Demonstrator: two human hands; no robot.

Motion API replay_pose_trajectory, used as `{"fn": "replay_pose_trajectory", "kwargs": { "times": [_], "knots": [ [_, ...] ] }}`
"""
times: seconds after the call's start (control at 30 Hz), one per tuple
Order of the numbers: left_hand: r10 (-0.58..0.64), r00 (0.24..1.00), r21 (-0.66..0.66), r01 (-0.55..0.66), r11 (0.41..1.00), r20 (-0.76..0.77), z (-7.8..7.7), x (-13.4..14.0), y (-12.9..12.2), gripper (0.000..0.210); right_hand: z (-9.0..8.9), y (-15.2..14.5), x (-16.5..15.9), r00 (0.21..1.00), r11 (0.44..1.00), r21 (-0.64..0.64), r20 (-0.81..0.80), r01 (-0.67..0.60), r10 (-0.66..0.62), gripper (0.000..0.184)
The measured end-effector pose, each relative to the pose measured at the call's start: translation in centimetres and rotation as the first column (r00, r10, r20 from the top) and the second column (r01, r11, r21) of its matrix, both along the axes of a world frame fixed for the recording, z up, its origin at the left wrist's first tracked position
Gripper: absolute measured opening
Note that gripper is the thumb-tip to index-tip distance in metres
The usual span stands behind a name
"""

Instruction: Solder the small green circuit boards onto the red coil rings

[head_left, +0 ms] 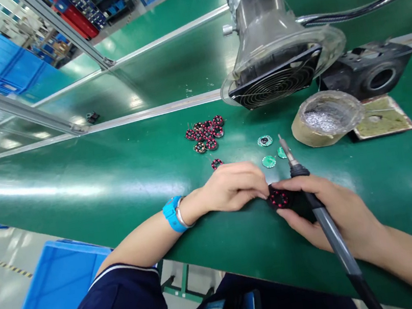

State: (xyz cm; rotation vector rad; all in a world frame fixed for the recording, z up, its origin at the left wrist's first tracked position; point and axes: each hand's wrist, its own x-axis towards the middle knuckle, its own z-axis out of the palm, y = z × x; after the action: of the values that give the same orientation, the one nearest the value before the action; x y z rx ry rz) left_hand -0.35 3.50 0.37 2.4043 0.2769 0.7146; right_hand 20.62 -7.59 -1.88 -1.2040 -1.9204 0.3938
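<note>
In the head view, a small round motor stator (278, 198), dark with red segments around its rim, is between my two hands above the bench. My left hand (236, 186) is closed, its fingertips pinched at the stator's left edge; whether a thin wire is between them is hidden. Thumb and forefinger of my right hand (334, 212) hold the stator's right side. The same hand has a soldering iron (326, 219) lying across it, tip pointing up and away. Beyond the tip lie green round circuit boards (268, 161). One more stator (217, 164) lies just past my left hand.
Several stators (208, 130) are clustered farther back on the green bench (137, 185). A fume extractor (273, 62) hangs above at the right. Under it stand a taped round tub (313, 130), a soldering sponge tray (384, 117) and a black iron stand (371, 70). A blue crate (52, 296) is at lower left.
</note>
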Motion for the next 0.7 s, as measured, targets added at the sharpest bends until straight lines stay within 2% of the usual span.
{"fn": "replay_pose_trajectory", "kwargs": {
  "times": [0.07, 0.13, 0.17, 0.27, 0.33, 0.4, 0.43, 0.47, 0.53, 0.57, 0.63, 0.7],
  "knots": [
    [0.166, 0.985, -0.079, -0.162, 0.984, 0.044, 0.4, 0.5, 0.2, 0.019, 0.5, -0.1, 0.1, 0.998, 0.997, 0.056, -0.008, 0.061, -0.061, 0.042],
    [0.274, 0.961, -0.031, -0.275, 0.961, -0.035, 0.8, 1.2, 0.6, 0.013, 1.0, 0.0, 0.3, 0.992, 0.984, 0.123, -0.026, 0.128, -0.126, 0.043],
    [0.285, 0.95, 0.034, -0.283, 0.958, -0.125, 0.8, 1.6, 0.7, 0.014, 1.2, 0.0, 0.4, 0.987, 0.976, 0.149, -0.036, 0.157, -0.154, 0.043],
    [0.273, 0.876, 0.238, -0.189, 0.953, -0.397, 0.8, 2.7, 1.0, 0.023, 1.4, 0.2, 0.7, 0.981, 0.965, 0.178, -0.049, 0.191, -0.186, 0.045],
    [0.305, 0.849, 0.277, -0.197, 0.94, -0.431, 0.7, 3.1, 1.0, 0.022, 1.3, 0.4, 0.8, 0.978, 0.962, 0.179, -0.043, 0.207, -0.202, 0.045],
    [0.346, 0.863, 0.146, -0.314, 0.938, -0.368, 0.8, 3.2, 0.6, 0.022, 1.1, 0.6, 0.8, 0.974, 0.954, 0.193, -0.027, 0.227, -0.226, 0.045],
    [0.364, 0.87, 0.005, -0.384, 0.923, -0.333, 1.0, 3.1, 0.4, 0.021, 1.0, 0.7, 0.8, 0.97, 0.949, 0.205, -0.02, 0.239, -0.24, 0.046],
    [0.376, 0.873, -0.169, -0.44, 0.882, -0.309, 1.2, 3.1, 0.0, 0.02, 1.0, 0.9, 0.7, 0.969, 0.946, 0.213, -0.018, 0.243, -0.245, 0.047],
    [0.366, 0.88, -0.505, -0.473, 0.722, -0.302, 2.0, 3.1, -0.7, 0.018, 1.0, 1.1, 0.5, 0.971, 0.946, 0.221, -0.031, 0.236, -0.235, 0.047],
    [0.345, 0.888, -0.626, -0.459, 0.63, -0.304, 2.4, 3.2, -1.1, 0.017, 1.1, 1.1, 0.4, 0.973, 0.948, 0.219, -0.034, 0.23, -0.229, 0.047],
    [0.306, 0.904, -0.76, -0.419, 0.496, -0.299, 3.3, 3.3, -1.9, 0.013, 1.4, 1.1, 0.0, 0.972, 0.946, 0.225, -0.01, 0.232, -0.236, 0.042],
    [0.284, 0.911, -0.806, -0.402, 0.435, -0.3, 4.0, 3.4, -2.4, 0.012, 1.7, 0.9, -0.3, 0.96, 0.933, 0.25, 0.043, 0.259, -0.278, 0.037]
  ]
}}
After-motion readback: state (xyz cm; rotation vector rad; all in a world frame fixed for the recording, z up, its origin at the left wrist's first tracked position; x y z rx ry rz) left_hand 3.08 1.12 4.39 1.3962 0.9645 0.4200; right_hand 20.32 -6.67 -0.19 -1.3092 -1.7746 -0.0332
